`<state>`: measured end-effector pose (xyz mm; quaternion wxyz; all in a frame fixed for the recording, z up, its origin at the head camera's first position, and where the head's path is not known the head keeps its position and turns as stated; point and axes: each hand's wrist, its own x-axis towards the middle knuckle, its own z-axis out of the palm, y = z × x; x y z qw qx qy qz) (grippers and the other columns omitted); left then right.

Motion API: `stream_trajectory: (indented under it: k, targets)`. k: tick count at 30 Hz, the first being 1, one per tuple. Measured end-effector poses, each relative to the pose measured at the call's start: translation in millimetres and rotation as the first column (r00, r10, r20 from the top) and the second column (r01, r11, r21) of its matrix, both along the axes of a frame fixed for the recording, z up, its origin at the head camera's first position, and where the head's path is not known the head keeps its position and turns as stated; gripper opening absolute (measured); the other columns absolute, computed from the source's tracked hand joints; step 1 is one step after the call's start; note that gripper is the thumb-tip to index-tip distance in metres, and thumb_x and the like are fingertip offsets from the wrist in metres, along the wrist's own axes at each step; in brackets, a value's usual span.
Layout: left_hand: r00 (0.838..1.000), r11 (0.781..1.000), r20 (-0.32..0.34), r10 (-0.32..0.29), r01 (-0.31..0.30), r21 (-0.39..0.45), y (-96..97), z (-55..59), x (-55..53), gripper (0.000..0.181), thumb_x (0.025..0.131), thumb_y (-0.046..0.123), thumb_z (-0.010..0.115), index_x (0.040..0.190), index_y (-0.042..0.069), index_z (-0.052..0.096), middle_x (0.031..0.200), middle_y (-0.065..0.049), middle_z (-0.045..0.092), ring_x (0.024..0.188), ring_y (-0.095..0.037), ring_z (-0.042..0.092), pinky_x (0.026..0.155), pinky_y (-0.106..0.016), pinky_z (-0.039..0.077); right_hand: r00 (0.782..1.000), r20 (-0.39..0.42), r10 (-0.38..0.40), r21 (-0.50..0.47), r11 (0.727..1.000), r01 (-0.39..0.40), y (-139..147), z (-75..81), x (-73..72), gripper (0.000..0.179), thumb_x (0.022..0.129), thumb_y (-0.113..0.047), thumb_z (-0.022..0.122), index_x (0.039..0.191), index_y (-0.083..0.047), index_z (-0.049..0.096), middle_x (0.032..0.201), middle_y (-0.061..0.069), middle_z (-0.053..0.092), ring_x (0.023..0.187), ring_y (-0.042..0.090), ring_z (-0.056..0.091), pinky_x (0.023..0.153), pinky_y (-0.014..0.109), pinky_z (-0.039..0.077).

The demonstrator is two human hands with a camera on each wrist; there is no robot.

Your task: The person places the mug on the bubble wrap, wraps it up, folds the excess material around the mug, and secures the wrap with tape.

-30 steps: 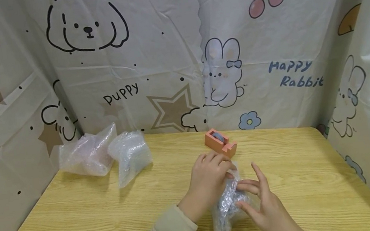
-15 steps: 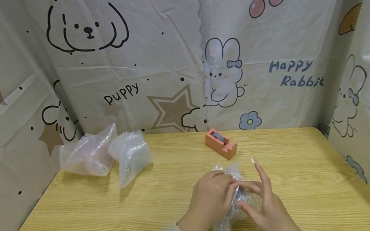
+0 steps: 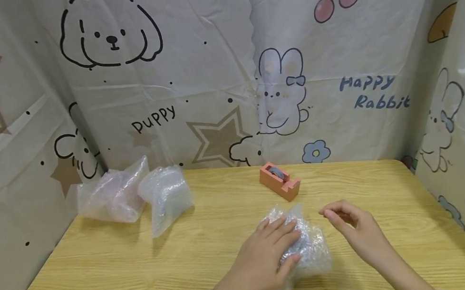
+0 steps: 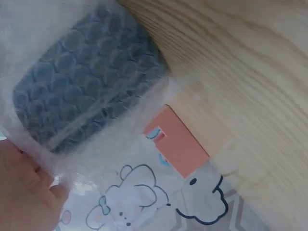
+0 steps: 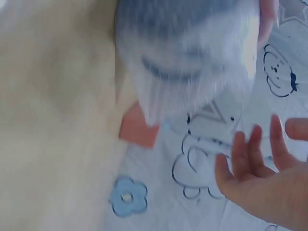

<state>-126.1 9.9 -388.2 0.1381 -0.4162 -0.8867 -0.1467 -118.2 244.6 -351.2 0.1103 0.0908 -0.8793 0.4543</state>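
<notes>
A bubble-wrapped bundle [image 3: 310,246] rests on the table at the front, right of centre. In the left wrist view, a dark blue-grey item [image 4: 91,72] with rounded corners shows through the bubble wrap; its kind is hidden. My left hand [image 3: 261,263] lies on top of the bundle, fingers spread and pressing the wrap. To the right of it, my right hand [image 3: 360,231] is raised apart from the bundle. Its fingers are loosely bent in the right wrist view, with nothing seen between them. Behind the bundle stands an orange tape dispenser [image 3: 279,181] with a grey-blue roll.
Two more bubble-wrapped packages stand at the back left: a pinkish one [image 3: 111,197] and a clear whitish one [image 3: 167,198]. A printed cloth [image 3: 208,81] hangs behind and along both sides of the wooden table [image 3: 123,282].
My left hand has drawn back from the wrap's far end and flattened onto the bundle. My right hand has let go of the wrap and moved off to the right.
</notes>
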Motion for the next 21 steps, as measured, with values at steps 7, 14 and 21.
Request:
stream_trajectory:
  k: [7, 14, 21]
  targets:
    - [1.0, 1.0, 0.009, -0.013, 0.013, 0.01, -1.5, -0.4, -1.6, 0.045, 0.105, 0.043, 0.039, 0.139, 0.019, 0.056, 0.152, 0.005, 0.044, 0.143, -0.016, 0.034, 0.119, -0.041, 0.024, 0.982, 0.117, 0.147, 0.188, 0.968, -0.167, 15, 11.8, -19.8, 0.027, 0.105, -0.028, 0.051, 0.085, -0.017, 0.064, 0.092, -0.006, 0.063, 0.098, 0.02, 0.06, 0.082, 0.044, 0.05]
    - [1.0, 1.0, -0.024, -0.006, 0.006, 0.026, -0.9, -2.1, -1.8, 0.043, 0.104, 0.042, 0.043, 0.137, 0.019, 0.057, 0.149, 0.004, 0.048, 0.142, -0.016, 0.036, 0.118, -0.041, 0.027, 0.92, 0.116, 0.375, 0.255, 0.884, -0.393, 9, 9.5, -40.2, 0.032, 0.107, -0.024, 0.045, 0.078, -0.021, 0.059, 0.087, -0.01, 0.056, 0.088, 0.013, 0.05, 0.074, 0.034, 0.045]
    - [0.999, 0.999, -0.041, -0.003, 0.004, 0.036, 0.5, -3.5, -1.4, 0.04, 0.104, 0.04, 0.044, 0.134, 0.018, 0.059, 0.148, 0.003, 0.049, 0.142, -0.016, 0.037, 0.118, -0.04, 0.027, 0.905, 0.158, 0.394, 0.324, 0.845, -0.425, 6, 9.2, -50.7, 0.034, 0.107, -0.03, 0.044, 0.077, -0.021, 0.057, 0.088, -0.007, 0.054, 0.088, 0.015, 0.05, 0.076, 0.036, 0.045]
